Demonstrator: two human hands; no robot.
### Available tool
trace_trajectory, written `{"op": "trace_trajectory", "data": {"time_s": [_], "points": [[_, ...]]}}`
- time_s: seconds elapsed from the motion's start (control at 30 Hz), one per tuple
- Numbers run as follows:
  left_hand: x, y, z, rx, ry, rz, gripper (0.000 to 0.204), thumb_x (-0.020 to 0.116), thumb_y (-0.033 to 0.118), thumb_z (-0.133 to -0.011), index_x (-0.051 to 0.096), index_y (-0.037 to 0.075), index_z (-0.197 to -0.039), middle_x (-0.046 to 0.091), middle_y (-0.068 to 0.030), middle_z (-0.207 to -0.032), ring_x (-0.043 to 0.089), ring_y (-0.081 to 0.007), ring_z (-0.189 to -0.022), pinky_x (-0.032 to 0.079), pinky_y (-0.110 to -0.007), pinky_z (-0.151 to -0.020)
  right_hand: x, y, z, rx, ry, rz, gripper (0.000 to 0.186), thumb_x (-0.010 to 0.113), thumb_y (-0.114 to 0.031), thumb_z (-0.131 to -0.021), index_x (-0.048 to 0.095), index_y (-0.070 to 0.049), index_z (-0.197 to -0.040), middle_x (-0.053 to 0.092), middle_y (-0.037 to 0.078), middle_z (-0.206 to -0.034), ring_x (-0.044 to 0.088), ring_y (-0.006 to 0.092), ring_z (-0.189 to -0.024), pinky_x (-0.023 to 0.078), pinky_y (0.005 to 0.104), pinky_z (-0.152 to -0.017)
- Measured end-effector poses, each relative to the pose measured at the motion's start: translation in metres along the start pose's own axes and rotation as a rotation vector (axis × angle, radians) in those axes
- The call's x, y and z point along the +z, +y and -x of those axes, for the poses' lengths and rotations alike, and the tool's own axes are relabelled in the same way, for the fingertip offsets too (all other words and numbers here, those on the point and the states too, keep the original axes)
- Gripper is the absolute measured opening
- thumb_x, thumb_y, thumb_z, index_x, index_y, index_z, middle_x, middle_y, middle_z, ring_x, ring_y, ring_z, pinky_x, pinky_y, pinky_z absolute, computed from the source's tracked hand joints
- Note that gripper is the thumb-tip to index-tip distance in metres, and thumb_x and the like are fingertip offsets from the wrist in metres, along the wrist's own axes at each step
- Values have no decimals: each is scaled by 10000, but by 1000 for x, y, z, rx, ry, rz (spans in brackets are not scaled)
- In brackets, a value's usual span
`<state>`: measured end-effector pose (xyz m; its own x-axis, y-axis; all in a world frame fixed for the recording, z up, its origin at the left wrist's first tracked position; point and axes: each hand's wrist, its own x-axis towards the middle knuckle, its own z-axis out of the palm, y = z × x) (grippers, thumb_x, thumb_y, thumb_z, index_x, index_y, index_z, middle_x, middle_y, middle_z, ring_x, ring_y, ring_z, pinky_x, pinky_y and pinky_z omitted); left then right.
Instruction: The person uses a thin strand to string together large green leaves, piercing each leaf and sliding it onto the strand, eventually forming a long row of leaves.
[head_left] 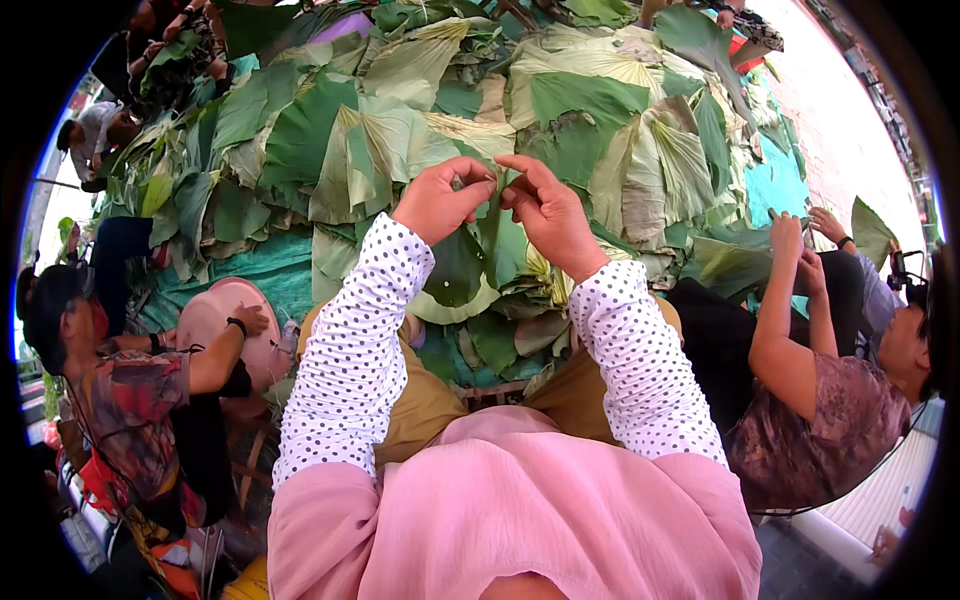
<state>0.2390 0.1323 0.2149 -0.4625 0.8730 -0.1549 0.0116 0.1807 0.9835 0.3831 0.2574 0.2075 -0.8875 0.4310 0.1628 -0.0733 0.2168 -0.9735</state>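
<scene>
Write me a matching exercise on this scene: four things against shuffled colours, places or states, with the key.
1. Wearer's right hand
2. Forearm sleeves
3. Round basin
4. Tarp

A. Turquoise, partly covered by leaves
B. White with dark dots
C. Gripping a green leaf
D. Pale pink, at the picture's left

Pairs: 1-C, 2-B, 3-D, 4-A

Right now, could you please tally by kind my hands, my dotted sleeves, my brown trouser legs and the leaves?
Hands: 2 (left hand, right hand)
Dotted sleeves: 2 (left sleeve, right sleeve)
Trouser legs: 2 (left leg, right leg)
Leaves: too overlapped to count
Total without leaves: 6
</scene>
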Motion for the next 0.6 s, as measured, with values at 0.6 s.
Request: {"op": "trace_trajectory", "data": {"time_s": [0.6], "points": [[-10,4,-3,147,170,-149,171,654,194,-846,669,28,-886,655,-14,-792,561,-87,-690,475,-262,-642,-53,68,25,-165,-514,1058,207,591,-12,-802,687,-113,-954,596,105,-1002,576,307,-961,488,397,-838]]}}
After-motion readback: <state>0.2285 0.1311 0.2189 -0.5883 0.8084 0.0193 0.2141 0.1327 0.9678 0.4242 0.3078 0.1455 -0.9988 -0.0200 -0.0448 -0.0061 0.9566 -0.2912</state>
